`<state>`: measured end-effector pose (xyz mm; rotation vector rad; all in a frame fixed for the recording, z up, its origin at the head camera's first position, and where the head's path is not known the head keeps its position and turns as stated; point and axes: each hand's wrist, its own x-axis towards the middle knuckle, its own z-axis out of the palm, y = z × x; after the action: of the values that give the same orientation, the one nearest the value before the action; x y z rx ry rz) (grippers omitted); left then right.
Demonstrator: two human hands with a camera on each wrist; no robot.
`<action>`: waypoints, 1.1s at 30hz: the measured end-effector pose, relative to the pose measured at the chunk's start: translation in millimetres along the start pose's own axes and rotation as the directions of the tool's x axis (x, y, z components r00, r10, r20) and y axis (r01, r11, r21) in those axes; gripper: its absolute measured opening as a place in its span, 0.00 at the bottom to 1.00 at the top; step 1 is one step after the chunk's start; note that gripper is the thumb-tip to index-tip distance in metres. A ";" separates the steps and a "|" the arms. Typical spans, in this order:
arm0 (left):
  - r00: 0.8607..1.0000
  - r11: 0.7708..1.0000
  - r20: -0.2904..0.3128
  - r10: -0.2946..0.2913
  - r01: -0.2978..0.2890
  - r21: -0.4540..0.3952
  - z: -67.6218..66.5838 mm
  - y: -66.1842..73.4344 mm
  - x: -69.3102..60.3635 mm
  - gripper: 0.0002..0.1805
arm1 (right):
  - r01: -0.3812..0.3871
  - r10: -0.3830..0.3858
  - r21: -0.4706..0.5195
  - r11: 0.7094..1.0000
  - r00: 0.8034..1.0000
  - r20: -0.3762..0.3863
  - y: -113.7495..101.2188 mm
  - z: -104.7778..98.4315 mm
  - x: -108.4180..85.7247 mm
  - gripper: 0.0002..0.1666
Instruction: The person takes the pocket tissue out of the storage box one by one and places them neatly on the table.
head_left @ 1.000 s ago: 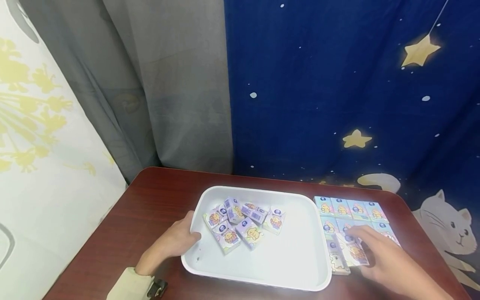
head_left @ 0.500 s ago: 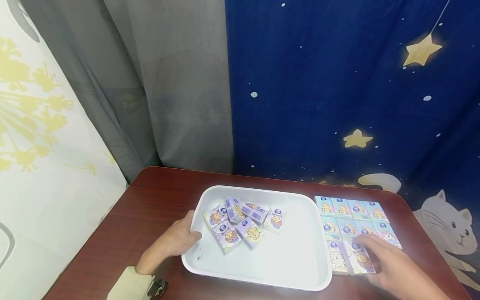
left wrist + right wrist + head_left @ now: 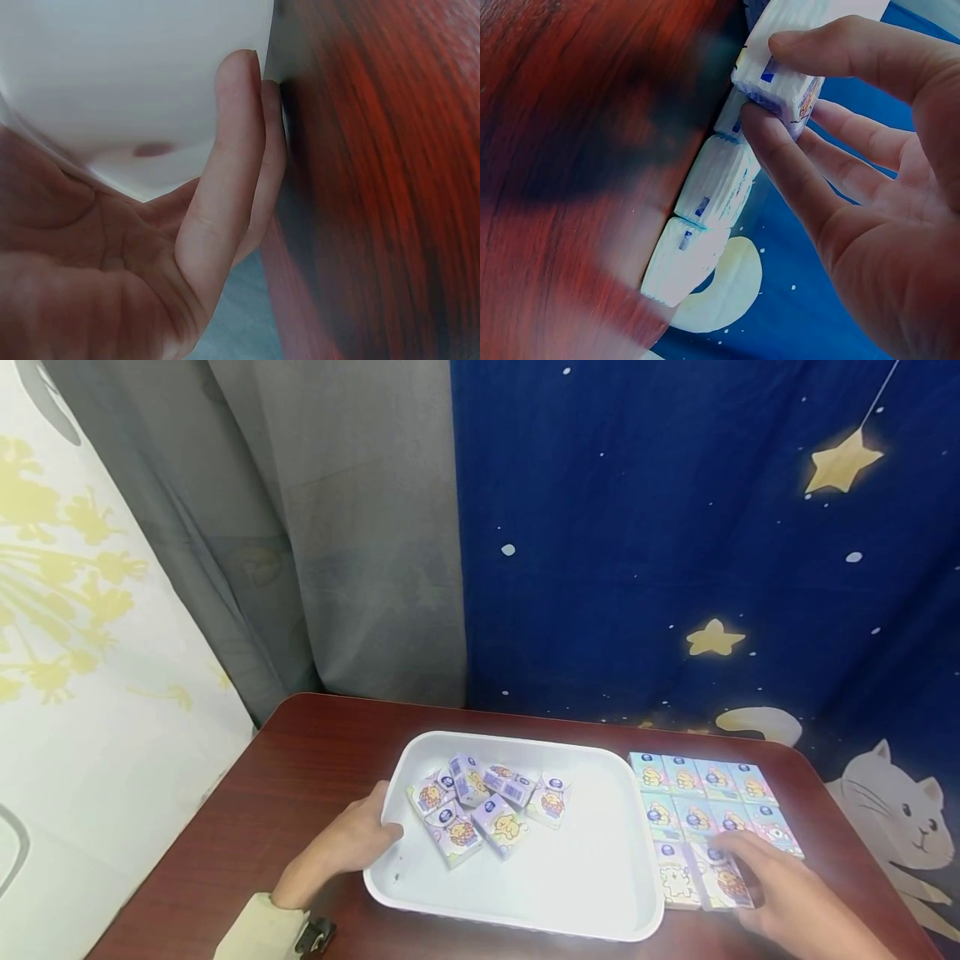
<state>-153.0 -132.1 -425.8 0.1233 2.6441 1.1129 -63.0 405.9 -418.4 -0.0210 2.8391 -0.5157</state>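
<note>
My left hand [image 3: 351, 837] grips the left rim of a white tray [image 3: 570, 893]; its fingers lie along the outer wall in the left wrist view. Several purple tissue packs [image 3: 501, 827] lie jumbled in the tray's left half. To the right of the tray, my right hand [image 3: 787, 889] pinches a purple tissue pack [image 3: 723, 878] between thumb and fingers. That pack sits in the front row, beside another purple tissue pack [image 3: 677, 878]. Behind them stand two rows of blue tissue packs [image 3: 678, 775]. In the right wrist view, the thumb [image 3: 810, 51] presses one side of the held pack.
The reddish-brown table [image 3: 315, 752] has a rounded far edge. Behind it hang a grey curtain [image 3: 375, 568] and a dark blue starry curtain [image 3: 600, 543]. A white panel with yellow flower prints [image 3: 90, 652] stands at the left.
My right hand has lowered the purple tissue pack from above the rows into the front row, beside the other purple pack. The left hand and tray have stayed put.
</note>
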 end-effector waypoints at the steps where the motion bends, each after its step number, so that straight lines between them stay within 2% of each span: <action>1: 1.000 1.000 0.000 0.000 0.000 0.000 0.1 -0.1 0.1 0.30 | -0.004 0.004 0.004 1.000 1.000 0.004 0.3 0.1 0.3 0.49; 11: 1.000 1.000 -0.005 0.000 0.000 0.001 1.3 -2.4 1.6 0.31 | 0.011 -0.012 -0.011 1.000 1.000 -0.011 3.4 3.7 2.6 0.48; 18: 1.000 1.000 0.000 0.003 -0.003 -0.007 1.5 -2.5 2.3 0.31 | 0.076 -0.081 -0.063 0.995 0.993 -0.082 7.4 9.4 1.9 0.43; 21: 1.000 1.000 0.001 0.004 -0.004 -0.003 0.9 -1.9 2.3 0.31 | 0.070 -0.074 -0.057 0.996 0.994 -0.076 8.2 10.5 2.0 0.42; 28: 1.000 1.000 -0.002 0.006 -0.006 -0.008 0.9 -1.2 1.5 0.31 | -0.016 0.016 -0.035 0.999 1.000 -0.008 6.6 10.4 3.2 0.42; 33: 1.000 1.000 -0.004 0.003 -0.003 -0.018 1.2 -1.5 0.7 0.31 | -0.011 0.010 -0.030 0.999 1.000 -0.023 8.7 12.3 3.1 0.42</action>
<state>-153.3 -132.2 -427.8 0.1224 2.6375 1.1382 -62.7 409.7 -433.3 -0.0057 2.8681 -0.4737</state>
